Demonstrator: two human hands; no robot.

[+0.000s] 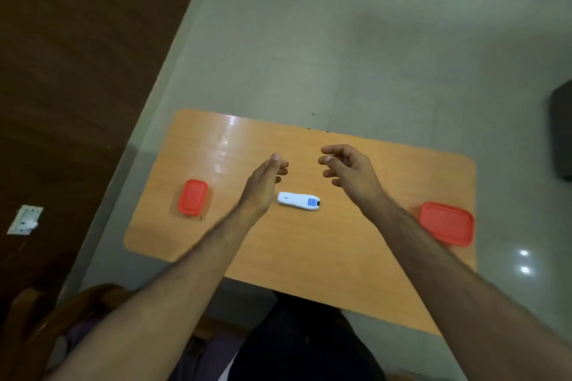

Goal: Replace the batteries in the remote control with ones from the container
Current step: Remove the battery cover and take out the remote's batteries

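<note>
Head view: white remote [298, 201], blue label [311, 202] perhaps printed, unreadable.

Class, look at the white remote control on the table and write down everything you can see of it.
The remote control is a small, slim, white object with rounded ends, seemingly plastic. It lies flat on the orange wooden table, near the middle, its long axis running left to right. A blue patch sits near its right end, with a small dark part at that tip; a faint grey mark shows near the left end. Neither hand touches it: the left hand and right hand hover just beyond it. Whether it is closed cannot be told.
</note>
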